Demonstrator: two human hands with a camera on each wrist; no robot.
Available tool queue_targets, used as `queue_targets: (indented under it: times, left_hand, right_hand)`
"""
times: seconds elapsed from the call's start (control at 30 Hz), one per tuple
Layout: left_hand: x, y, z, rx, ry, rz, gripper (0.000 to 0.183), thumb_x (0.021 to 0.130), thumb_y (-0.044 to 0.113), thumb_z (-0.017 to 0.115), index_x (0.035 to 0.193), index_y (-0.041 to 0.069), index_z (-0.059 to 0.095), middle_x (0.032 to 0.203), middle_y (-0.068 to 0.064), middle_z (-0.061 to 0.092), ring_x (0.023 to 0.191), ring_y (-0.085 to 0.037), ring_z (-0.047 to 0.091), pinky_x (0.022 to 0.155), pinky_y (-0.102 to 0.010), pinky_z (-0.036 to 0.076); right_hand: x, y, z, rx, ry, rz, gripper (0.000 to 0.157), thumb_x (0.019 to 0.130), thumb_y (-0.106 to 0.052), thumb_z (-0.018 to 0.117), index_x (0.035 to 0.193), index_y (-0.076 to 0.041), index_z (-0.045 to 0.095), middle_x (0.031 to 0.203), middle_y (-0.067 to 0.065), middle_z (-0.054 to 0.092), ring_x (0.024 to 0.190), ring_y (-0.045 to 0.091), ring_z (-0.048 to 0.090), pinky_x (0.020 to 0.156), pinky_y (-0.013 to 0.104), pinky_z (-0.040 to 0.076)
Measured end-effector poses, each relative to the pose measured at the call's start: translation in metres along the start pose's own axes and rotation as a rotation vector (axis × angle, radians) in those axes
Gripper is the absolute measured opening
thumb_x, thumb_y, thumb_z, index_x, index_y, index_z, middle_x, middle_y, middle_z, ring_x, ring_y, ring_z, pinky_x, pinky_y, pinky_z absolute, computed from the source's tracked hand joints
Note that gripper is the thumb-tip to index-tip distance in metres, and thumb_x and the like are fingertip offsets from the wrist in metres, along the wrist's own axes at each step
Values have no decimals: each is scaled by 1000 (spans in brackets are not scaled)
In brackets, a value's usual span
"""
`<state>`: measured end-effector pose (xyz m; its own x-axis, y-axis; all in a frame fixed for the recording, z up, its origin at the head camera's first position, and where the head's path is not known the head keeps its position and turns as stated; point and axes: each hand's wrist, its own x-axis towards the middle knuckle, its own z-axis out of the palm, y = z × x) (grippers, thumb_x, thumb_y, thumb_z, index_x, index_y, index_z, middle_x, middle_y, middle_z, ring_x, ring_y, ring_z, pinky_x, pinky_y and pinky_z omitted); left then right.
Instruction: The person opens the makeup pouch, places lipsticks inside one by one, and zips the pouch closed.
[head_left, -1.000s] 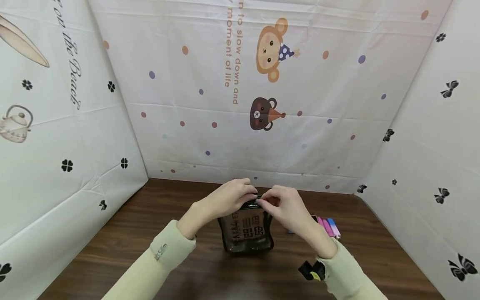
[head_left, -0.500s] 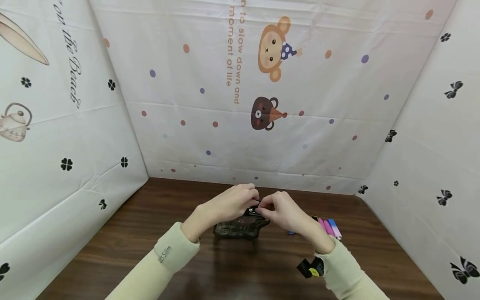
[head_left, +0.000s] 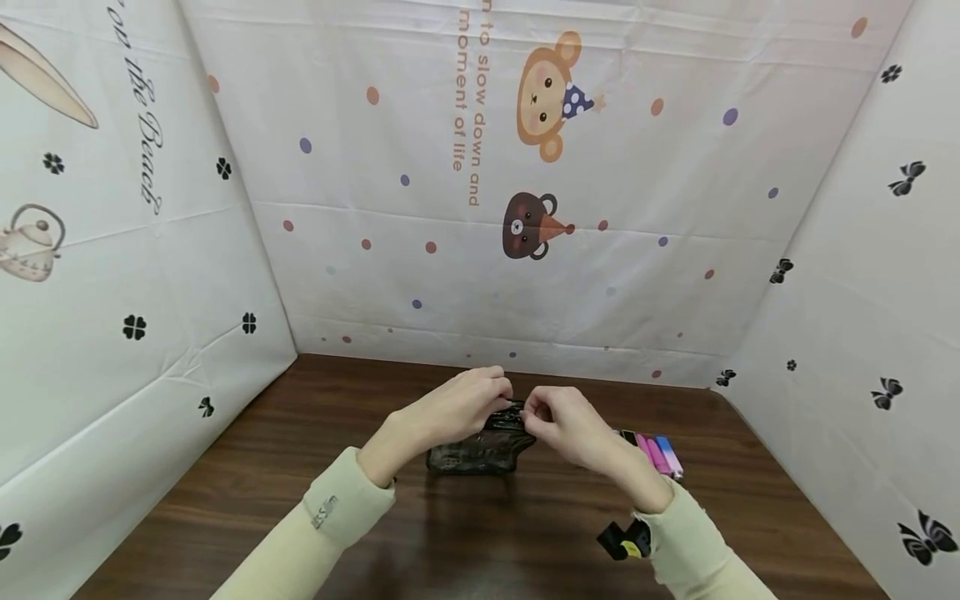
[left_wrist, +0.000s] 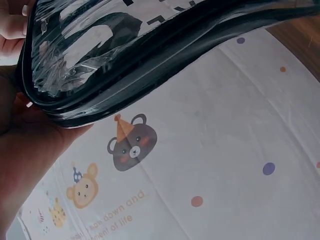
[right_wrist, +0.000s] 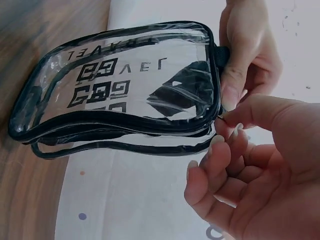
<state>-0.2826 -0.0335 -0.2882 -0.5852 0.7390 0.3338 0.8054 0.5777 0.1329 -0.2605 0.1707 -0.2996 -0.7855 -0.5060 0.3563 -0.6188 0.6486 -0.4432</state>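
Note:
A clear travel pouch (head_left: 472, 454) with black trim is held up above the brown table, tilted so that its printed face is hardly seen in the head view. My left hand (head_left: 461, 406) grips its top end. In the right wrist view, black lettering and square motifs show on the clear side of the pouch (right_wrist: 132, 85), and a dark shape sits within. The thumb and forefinger of my right hand (right_wrist: 260, 165) pinch a small dark piece at the pouch's corner, seemingly the zipper pull, right beside the left thumb. The left wrist view shows the black zipped edge close up.
To the right of my right hand, several slim pink and blue items (head_left: 657, 455) lie on the wooden table (head_left: 465, 542), with a dark one beside them. Printed white cloth walls (head_left: 375, 283) enclose the table at the back and both sides.
The pouch has swung from hanging with its printed face toward me to a flatter tilt, its lower end rising. Both hands have dropped slightly, still at its top end.

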Motion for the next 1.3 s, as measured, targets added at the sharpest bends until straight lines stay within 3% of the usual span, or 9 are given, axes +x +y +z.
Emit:
queue_targets:
  times: [0.23, 0.37, 0.63, 0.83, 0.93, 1.07, 1.3]
  left_hand:
    - [1, 0, -1, 28, 11, 4, 16, 100, 15, 51, 99, 12, 67, 89, 1, 55, 74, -9, 47, 67, -22, 41]
    - [-1, -1, -2, 20, 20, 6, 15, 100, 15, 52, 99, 11, 67, 91, 1, 57, 77, -9, 51, 69, -22, 44]
    - [-6, -7, -2, -70, 84, 9, 12, 99, 13, 53, 101, 8, 64, 95, -2, 60, 80, -11, 56, 73, -25, 49]
    - [-7, -16, 1, -143, 105, 15, 9, 99, 13, 54, 97, 9, 61, 93, 0, 59, 78, -9, 51, 73, -25, 46]
    - [-9, -16, -4, -136, 82, -11, 5, 95, 11, 60, 98, 9, 64, 92, 0, 59, 79, -11, 50, 73, -26, 44]
    - [-8, -7, -13, -96, 41, -66, 15, 92, 11, 64, 106, 9, 66, 93, 0, 60, 83, -12, 50, 75, -28, 45]
    - [-12, -9, -10, -120, -22, -172, 17, 90, 9, 66, 107, 8, 62, 79, 1, 59, 66, -9, 51, 63, -25, 45]
  right_hand:
    - [-4, 8, -12, 148, -77, 59, 16, 98, -12, 53, 85, -7, 61, 63, 1, 54, 49, 5, 47, 52, 24, 44]
    - [-6, 11, -18, 169, -109, 90, 19, 100, -17, 51, 88, -6, 61, 67, 1, 52, 51, 8, 51, 55, 26, 48]
    - [-11, 21, -29, 164, -133, 73, 20, 101, -19, 50, 94, -3, 62, 68, 5, 56, 52, 7, 52, 56, 25, 47]
    - [-11, 32, -22, 222, -119, 141, 22, 102, -20, 50, 100, -2, 62, 73, 7, 58, 54, 11, 56, 60, 28, 51]
    - [-7, 29, -18, 240, -105, 124, 22, 102, -20, 49, 103, -3, 62, 72, 6, 56, 55, 12, 55, 58, 28, 50]
    - [2, 19, -14, 235, -94, 57, 22, 102, -20, 48, 100, -3, 62, 68, 7, 54, 54, 10, 51, 54, 27, 46]
    - [10, 7, -3, 182, -84, 19, 19, 101, -18, 50, 98, -5, 63, 72, 7, 57, 53, 5, 50, 57, 24, 46]
